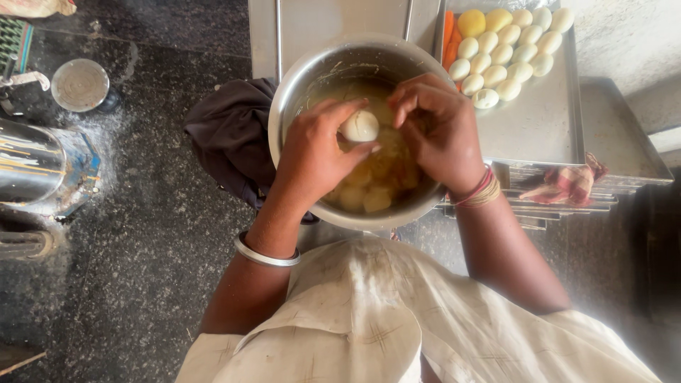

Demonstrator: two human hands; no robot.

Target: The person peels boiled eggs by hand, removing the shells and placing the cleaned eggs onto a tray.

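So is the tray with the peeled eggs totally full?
No, the peeled eggs fill only the far end of the metal tray, and the near part of it is bare.

egg (360,126) in pot (298,74) | tray (539,120) right of pot | cloth (230,135) left

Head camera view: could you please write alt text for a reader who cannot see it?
Seen from above, the left hand and right hand hold a white egg over a steel bowl of more eggs in liquid. A metal tray of peeled eggs sits beside it.
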